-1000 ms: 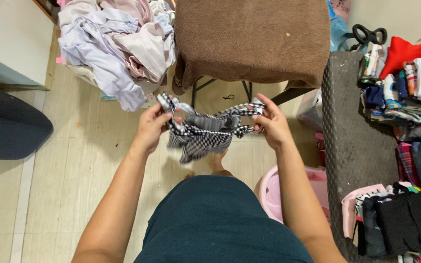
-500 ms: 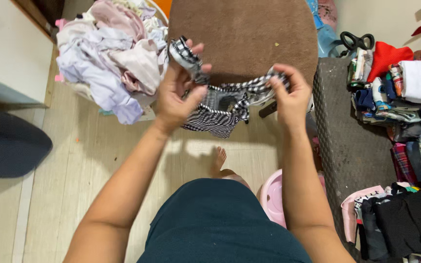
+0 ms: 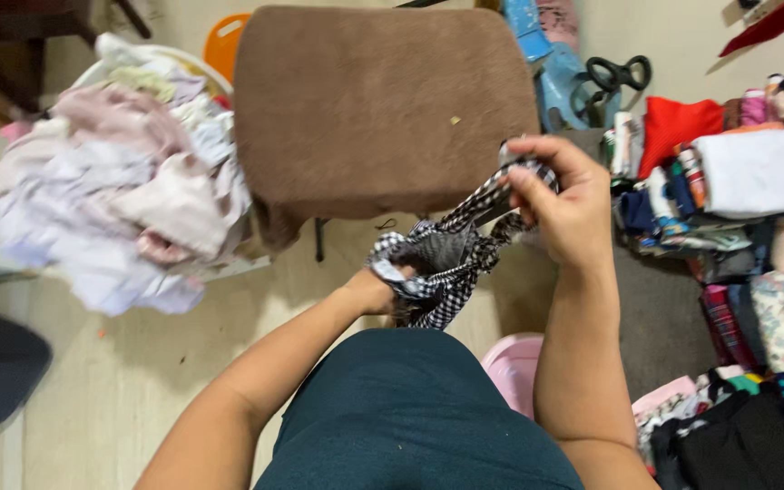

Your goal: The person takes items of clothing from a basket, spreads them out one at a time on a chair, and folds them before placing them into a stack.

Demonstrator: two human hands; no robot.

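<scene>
Seen from above, a person in a dark teal top works a small black-and-white checked cloth [image 3: 451, 263] at the centre of the frame. The fabric is thin and soft, gathered into folds. The left hand [image 3: 392, 289] is pushed inside the cloth's lower bunch, so only the wrist shows — whether its fingers are spread or curled cannot be told. The right hand [image 3: 566, 204], right of centre and higher, pinches the cloth's upper end, its fingers [image 3: 530, 181] closed tight on a twisted strip of it, which stretches diagonally down to the left hand.

Behind the hands, at top centre, a stool covered in brown towelling [image 3: 378, 109], fuzzy and rounded at the corners, fills much of the view. At upper left lies a loose pile of pale pink, lilac and white clothes [image 3: 120, 200], crumpled. Down the right edge, folded and rolled clothes [image 3: 728, 181] in red, white, blue and plaid sit packed together on a grey surface. Black-handled scissors [image 3: 619, 74] lie at upper right. A pink plastic tub rim [image 3: 510, 363] shows below the hands, over a pale tiled floor [image 3: 120, 381].

Half a second ago both hands held the cloth up in front of the stool, the left gripping from outside; now the left has dropped lower and gone inside the fabric.
</scene>
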